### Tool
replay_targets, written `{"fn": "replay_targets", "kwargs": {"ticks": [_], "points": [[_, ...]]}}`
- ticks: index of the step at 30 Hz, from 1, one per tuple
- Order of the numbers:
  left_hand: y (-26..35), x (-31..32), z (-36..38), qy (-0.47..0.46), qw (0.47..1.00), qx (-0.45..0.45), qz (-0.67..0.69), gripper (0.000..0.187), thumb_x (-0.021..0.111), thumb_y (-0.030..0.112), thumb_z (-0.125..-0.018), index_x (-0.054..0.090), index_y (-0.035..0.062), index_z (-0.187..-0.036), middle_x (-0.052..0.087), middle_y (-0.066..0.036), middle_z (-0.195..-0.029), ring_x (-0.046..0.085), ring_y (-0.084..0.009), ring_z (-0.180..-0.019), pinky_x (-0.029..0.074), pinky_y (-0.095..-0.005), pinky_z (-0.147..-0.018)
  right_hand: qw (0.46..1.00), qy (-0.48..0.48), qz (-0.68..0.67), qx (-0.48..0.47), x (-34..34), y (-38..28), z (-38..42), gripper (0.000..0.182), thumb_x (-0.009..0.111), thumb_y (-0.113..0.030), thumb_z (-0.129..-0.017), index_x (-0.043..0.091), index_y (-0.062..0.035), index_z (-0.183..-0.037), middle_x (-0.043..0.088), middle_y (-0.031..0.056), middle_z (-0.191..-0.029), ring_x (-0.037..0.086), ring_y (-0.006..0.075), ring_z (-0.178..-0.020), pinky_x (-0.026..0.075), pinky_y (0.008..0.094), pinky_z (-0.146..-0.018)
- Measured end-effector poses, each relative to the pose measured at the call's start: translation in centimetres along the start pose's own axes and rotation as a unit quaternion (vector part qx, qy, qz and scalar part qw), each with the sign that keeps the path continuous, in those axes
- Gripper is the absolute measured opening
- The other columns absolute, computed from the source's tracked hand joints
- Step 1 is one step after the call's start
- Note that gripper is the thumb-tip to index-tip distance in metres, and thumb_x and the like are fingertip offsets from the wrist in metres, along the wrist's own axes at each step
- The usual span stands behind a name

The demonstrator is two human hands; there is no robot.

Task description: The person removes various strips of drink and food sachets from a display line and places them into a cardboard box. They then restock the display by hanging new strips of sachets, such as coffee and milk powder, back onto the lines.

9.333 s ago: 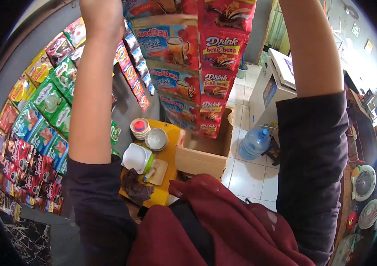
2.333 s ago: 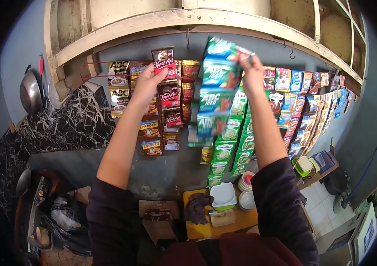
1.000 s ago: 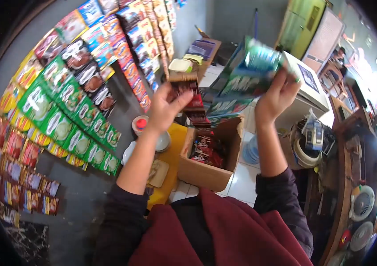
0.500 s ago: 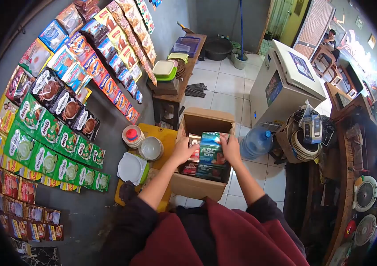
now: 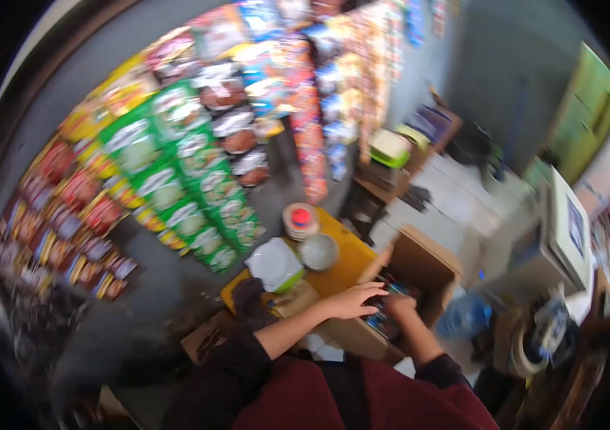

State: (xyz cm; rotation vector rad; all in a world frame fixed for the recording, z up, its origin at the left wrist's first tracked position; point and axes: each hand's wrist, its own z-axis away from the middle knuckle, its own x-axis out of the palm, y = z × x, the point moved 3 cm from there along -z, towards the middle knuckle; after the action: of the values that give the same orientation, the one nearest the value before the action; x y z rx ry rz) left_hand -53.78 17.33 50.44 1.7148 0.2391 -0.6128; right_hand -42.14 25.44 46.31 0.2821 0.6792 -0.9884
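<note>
An open cardboard box (image 5: 423,265) stands in front of me, with packets (image 5: 382,322) inside, smeared by motion. My left hand (image 5: 355,299) is stretched over the box's near left edge, fingers spread and nothing seen in it. Inside the box opening is my right hand (image 5: 398,307), its fingers bent down by the packets; their tips are hidden, so its hold is unclear. Left of the box, a yellow table (image 5: 344,247) bears a white plate (image 5: 275,264) and bowls (image 5: 318,252).
Strips of sachets (image 5: 165,186) hang on the grey wall at the left. A wooden bench (image 5: 437,143) with containers stands beyond the box. To the right are a blue water bottle (image 5: 465,316) and a white freezer (image 5: 534,244).
The view has swung left, so the box appears further right. My left hand has come off the packets and opened; my right hand has moved lower into the box.
</note>
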Motion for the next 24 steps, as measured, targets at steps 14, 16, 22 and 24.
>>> {"fn": "replay_targets", "kwargs": {"ticks": [14, 16, 22, 24], "points": [[11.8, -37.2, 21.5, 0.723, 0.681, -0.01, -0.111, 0.039, 0.06, 0.015, -0.075, 0.044, -0.0025, -0.105, 0.049, -0.017, -0.106, 0.054, -0.0228, -0.089, 0.042, -0.0318, -0.077, 0.631, 0.477, -0.259, -0.553, -31.3, -30.5, 11.3, 0.059, 0.061, -0.036, -0.072, 0.045, 0.0046, -0.111, 0.051, 0.0251, -0.105, 0.049, 0.0336, -0.101, 0.039, 0.0364, -0.084], [11.5, -37.8, 21.4, 0.697, 0.699, -0.114, -0.108, 0.042, 0.062, 0.021, -0.073, 0.045, -0.0026, -0.103, 0.053, -0.017, -0.099, 0.055, -0.0229, -0.087, 0.042, -0.0313, -0.076, 0.629, 0.507, -0.312, -0.499, -33.0, -33.1, 11.0, 0.068, 0.063, -0.043, -0.067, 0.045, 0.011, -0.104, 0.052, 0.028, -0.099, 0.052, 0.0352, -0.094, 0.041, 0.037, -0.08], [14.0, -37.8, 20.5, 0.658, 0.657, -0.176, -0.323, 0.038, 0.063, 0.029, -0.07, 0.047, 0.0008, -0.09, 0.055, -0.013, -0.084, 0.055, -0.0242, -0.08, 0.043, -0.034, -0.067, 0.689, 0.508, -0.37, -0.361, -32.0, -33.9, 14.6, 0.073, 0.066, -0.048, -0.062, 0.046, 0.0085, -0.103, 0.057, 0.0226, -0.095, 0.056, 0.032, -0.088, 0.044, 0.0355, -0.075], [16.1, -37.3, 20.1, 0.631, 0.61, -0.176, -0.444, 0.039, 0.063, 0.031, -0.07, 0.048, 0.0013, -0.089, 0.054, -0.012, -0.084, 0.054, -0.0243, -0.08, 0.042, -0.0341, -0.066, 0.686, 0.525, -0.362, -0.351, -32.6, -33.8, 14.4, 0.067, 0.067, -0.047, -0.061, 0.052, 0.007, -0.098, 0.058, 0.0199, -0.092, 0.058, 0.0305, -0.081, 0.044, 0.0357, -0.073]]}}
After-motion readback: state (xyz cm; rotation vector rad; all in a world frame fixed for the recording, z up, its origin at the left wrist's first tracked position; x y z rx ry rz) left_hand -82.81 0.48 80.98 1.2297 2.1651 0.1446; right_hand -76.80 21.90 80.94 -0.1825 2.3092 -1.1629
